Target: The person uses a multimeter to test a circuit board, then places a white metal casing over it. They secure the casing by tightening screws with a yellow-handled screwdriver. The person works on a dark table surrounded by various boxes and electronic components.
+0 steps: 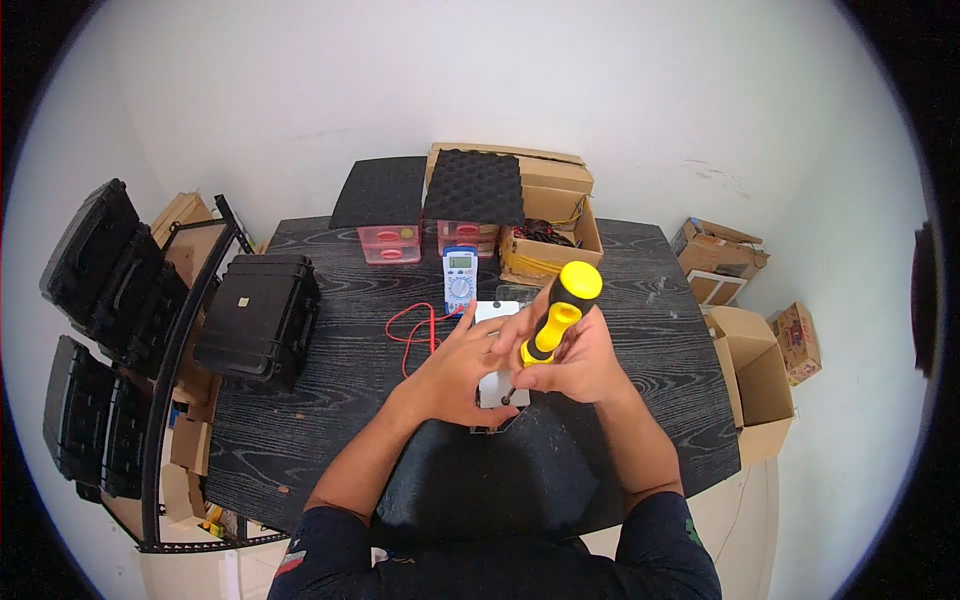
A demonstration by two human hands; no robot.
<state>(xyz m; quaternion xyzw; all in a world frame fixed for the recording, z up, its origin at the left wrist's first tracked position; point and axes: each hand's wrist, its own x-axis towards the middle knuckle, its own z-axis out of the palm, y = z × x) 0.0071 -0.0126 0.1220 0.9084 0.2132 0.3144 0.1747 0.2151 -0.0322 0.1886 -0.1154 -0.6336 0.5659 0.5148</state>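
Observation:
My right hand [588, 365] is closed around the yellow and black handle of a screwdriver [562, 318]. The tool leans, and its tip meets a dark screw near the lower right of a flat white plate [493, 390]. My left hand [452, 368] holds the plate's sides, thumb at the near edge and fingers at the far end; much of the plate is hidden under both hands. A clear edge shows below the plate, at the table's near edge. Just beyond my left hand lies a blue and white multimeter [460, 283] with a red test lead [408, 316].
Two red-fronted drawer boxes [392, 243] under black foam sheets stand at the back of the dark wood-grain table [640, 320]. Beside them is a cardboard box [585, 250] of cables. A black hard case [257, 318] sits left; open cartons [762, 385] stand right, beyond the table.

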